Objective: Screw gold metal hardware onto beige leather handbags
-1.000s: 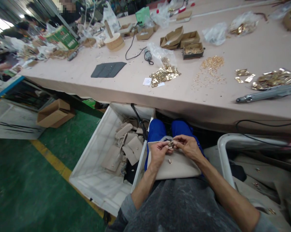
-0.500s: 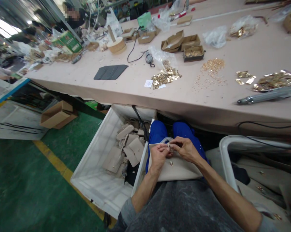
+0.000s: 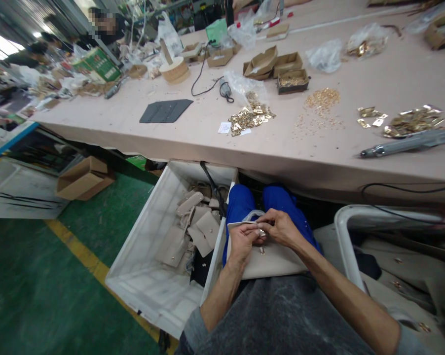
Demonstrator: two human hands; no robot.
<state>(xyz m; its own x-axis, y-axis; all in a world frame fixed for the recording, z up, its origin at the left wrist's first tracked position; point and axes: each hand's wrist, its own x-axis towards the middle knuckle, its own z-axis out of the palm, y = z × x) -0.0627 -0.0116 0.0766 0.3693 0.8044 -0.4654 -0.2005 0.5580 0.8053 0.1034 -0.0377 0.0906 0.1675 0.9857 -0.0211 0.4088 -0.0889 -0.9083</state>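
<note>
- Centrally — beige bag panel point(image 3: 274, 264) rests on the lap, below the tabletop's point(image 3: 193, 133) near edge; probably soft, light, pliable.
- Left hand point(image 3: 243, 240), right hand point(image 3: 282, 228): both hands pinch the metal fitting point(image 3: 261, 231) at its upper edge — the firmest hold.

Sleeves: the left sleeve point(image 3: 195, 319) and right sleeve point(image 3: 407, 340) were grey, of soft cloth, and ended near the elbows, bunched at their edges.
Top: a dark grey top point(image 3: 281, 315) with faint pale smudges and streaks; it spread over the lap, and whether it was a shirt or an apron could not be told.
Trousers: bright blue trousers point(image 3: 241, 203), seen only at the knees.
Forearms: uncovered from sleeve to wrist.
Hands: the left hand point(image 3: 243, 237) and right hand point(image 3: 282, 228) were both bare.
</note>
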